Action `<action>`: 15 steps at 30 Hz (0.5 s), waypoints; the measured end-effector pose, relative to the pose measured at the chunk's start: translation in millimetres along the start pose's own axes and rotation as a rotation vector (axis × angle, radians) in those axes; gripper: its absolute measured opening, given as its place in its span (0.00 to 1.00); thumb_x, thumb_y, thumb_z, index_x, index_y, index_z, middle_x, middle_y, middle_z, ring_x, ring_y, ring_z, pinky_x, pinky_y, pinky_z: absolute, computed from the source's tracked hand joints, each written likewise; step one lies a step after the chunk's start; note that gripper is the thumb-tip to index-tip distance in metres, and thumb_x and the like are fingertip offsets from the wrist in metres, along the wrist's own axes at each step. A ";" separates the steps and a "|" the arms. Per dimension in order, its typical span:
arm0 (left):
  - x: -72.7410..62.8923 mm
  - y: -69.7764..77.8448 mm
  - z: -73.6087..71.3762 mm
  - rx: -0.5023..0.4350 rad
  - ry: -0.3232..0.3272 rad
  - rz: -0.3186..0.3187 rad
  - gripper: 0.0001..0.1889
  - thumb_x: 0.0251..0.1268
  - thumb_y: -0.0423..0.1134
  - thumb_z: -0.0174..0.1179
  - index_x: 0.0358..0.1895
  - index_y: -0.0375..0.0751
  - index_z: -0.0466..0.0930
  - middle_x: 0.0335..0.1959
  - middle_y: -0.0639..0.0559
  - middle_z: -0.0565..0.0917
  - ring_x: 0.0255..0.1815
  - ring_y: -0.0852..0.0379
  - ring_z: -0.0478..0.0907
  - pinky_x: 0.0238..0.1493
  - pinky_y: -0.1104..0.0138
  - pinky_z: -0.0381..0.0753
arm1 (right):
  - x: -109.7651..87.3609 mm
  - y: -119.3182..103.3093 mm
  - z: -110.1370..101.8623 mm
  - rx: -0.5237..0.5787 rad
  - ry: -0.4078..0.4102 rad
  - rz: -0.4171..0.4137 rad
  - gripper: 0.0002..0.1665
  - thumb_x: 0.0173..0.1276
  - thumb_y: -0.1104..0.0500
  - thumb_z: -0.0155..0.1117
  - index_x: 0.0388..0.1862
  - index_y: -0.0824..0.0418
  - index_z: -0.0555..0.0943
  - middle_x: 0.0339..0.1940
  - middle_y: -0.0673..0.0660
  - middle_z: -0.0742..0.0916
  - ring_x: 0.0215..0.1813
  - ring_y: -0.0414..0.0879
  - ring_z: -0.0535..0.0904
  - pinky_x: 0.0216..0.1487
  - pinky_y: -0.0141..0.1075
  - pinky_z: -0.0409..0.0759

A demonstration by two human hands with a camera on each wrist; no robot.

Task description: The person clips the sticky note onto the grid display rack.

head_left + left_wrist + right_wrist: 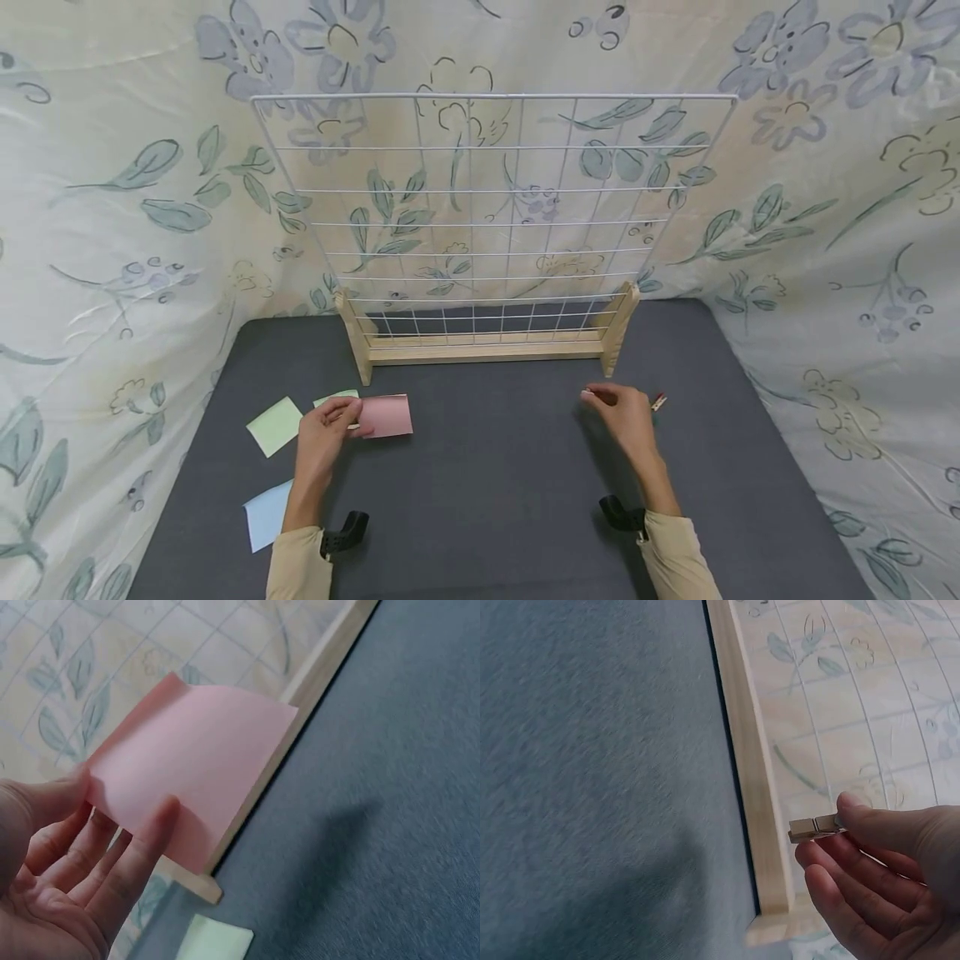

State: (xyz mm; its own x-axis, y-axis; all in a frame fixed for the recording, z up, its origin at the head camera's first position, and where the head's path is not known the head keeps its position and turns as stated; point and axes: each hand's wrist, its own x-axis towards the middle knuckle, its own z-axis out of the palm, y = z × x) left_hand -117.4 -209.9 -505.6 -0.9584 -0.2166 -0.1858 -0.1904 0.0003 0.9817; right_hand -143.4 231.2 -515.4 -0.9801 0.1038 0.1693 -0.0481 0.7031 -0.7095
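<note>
Head view: before the wire grid rack [487, 351], toward its left end, the left hand [322, 442] pinches a pink paper note [388, 416]; toward its right end, the right hand [624, 418] pinches something small.

Left wrist: held near one end only, the bowed note might slip or crease.

Right wrist: a wooden mini clothespin [804, 829], gripped at one end, could twist free if squeezed off-centre.

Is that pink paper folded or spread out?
Spread out, though not quite flat: in the left wrist view, the pink paper held by the left hand shows one broad face with a curled edge.
</note>
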 end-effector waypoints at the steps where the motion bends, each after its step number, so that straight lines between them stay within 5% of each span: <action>1: 0.7 2.1 1.0 0.000 0.004 0.007 0.18 0.69 0.36 0.61 0.52 0.23 0.75 0.34 0.53 0.86 0.34 0.60 0.85 0.40 0.60 0.89 | 1.1 -2.9 0.5 0.004 -0.001 -0.013 0.13 0.64 0.59 0.72 0.43 0.66 0.87 0.37 0.62 0.89 0.38 0.55 0.87 0.36 0.48 0.86; 15: 13.5 37.1 14.0 0.001 0.116 0.119 0.17 0.69 0.40 0.62 0.50 0.27 0.80 0.38 0.49 0.86 0.35 0.60 0.84 0.37 0.63 0.89 | 26.1 -49.9 0.5 0.070 -0.003 -0.131 0.14 0.64 0.59 0.71 0.45 0.67 0.87 0.32 0.60 0.90 0.35 0.53 0.87 0.37 0.49 0.87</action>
State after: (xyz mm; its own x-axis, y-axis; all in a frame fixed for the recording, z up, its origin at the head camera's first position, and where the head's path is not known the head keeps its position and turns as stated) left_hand -140.4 -199.2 -472.2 -0.9433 -0.3260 -0.0626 -0.0777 0.0335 0.9964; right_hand -166.6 198.5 -475.9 -0.9651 0.0126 0.2615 -0.1885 0.6596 -0.7276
